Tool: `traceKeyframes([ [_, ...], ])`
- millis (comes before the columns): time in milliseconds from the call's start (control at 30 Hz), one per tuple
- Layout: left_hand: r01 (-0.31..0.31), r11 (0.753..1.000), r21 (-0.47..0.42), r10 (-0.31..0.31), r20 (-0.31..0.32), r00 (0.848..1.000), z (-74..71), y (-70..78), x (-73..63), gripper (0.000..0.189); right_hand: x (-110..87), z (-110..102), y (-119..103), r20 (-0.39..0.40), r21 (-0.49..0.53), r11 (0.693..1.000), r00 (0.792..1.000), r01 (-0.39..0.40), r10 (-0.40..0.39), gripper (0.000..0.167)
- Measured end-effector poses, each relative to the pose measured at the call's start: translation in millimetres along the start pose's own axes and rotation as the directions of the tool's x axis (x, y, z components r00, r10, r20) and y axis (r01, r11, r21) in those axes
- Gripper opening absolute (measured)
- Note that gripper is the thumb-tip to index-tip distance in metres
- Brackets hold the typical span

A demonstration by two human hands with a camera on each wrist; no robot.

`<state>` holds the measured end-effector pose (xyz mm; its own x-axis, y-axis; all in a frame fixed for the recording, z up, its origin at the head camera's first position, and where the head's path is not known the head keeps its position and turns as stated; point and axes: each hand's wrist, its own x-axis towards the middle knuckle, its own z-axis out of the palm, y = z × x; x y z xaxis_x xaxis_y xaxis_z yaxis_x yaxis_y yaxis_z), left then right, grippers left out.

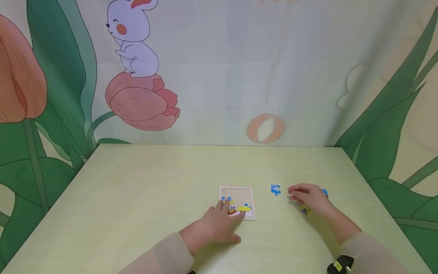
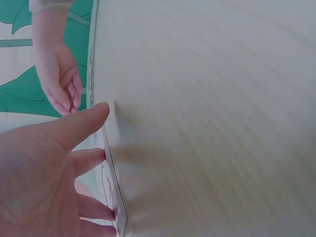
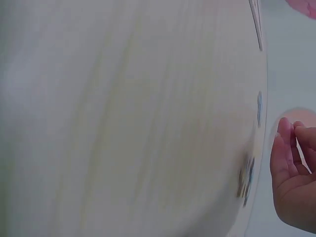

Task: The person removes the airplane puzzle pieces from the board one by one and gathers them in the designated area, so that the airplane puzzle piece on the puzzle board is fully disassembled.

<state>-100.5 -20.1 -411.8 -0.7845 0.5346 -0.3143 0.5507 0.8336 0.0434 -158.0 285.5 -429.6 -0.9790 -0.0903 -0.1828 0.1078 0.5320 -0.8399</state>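
My left hand (image 1: 219,224) lies over the lower left of a small puzzle frame (image 1: 254,207), its fingers spread and touching it. In the left wrist view, the fingertips (image 2: 101,154) rest along the frame's edge and the thumb is held apart. Blue, yellow and red pieces fill the frame's lower part; the upper part shows bare backing. My right hand (image 1: 313,198) is raised over the right side of the table, thumb and fingertips drawn together. I cannot tell whether a small piece sits between them. Under it lie several loose puzzle pieces (image 1: 303,208), partly hidden.
A single blue puzzle piece (image 1: 275,190) lies between the frame and the right hand. Another blue piece (image 1: 325,193) shows behind the right hand. The pale table (image 1: 137,190) ends at a curtain (image 1: 212,76) printed with a rabbit and flowers.
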Motion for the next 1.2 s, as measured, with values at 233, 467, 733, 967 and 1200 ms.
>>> traceKeyframes([
  [233, -0.003, 1.0, 0.021, 0.003, -0.02, 1.0, 0.0, 0.9, -0.7, 0.066, 9.2, 37, -31, 0.087, 0.04, 0.998, 0.994, 0.056, -0.06, 0.026],
  [467, -0.002, 1.0, 0.027, 0.003, -0.046, 0.999, 3.3, 1.0, -0.5, 0.065, 22.3, 74, -54, 0.197, 0.011, 0.998, 0.978, 0.063, -0.064, 0.023],
  [733, -0.006, 0.997, 0.074, 0.012, -0.077, 0.997, 6.6, -0.3, -3.3, 0.063, 28.4, 110, -70, 0.281, -0.153, 0.963, 0.944, 0.223, -0.174, 0.02],
  [967, -0.002, 0.992, 0.127, 0.014, -0.1, 0.995, 7.4, 1.3, -8.5, 0.062, 23.7, 123, -78, 0.326, -0.273, 0.928, 0.932, 0.252, -0.157, 0.03],
  [1200, 0.046, 0.996, 0.074, -0.041, -0.076, 0.996, 9.6, -1.3, -15.3, 0.064, 24.0, 124, -78, 0.38, -0.329, 0.9, 0.913, 0.286, -0.151, 0.04],
])
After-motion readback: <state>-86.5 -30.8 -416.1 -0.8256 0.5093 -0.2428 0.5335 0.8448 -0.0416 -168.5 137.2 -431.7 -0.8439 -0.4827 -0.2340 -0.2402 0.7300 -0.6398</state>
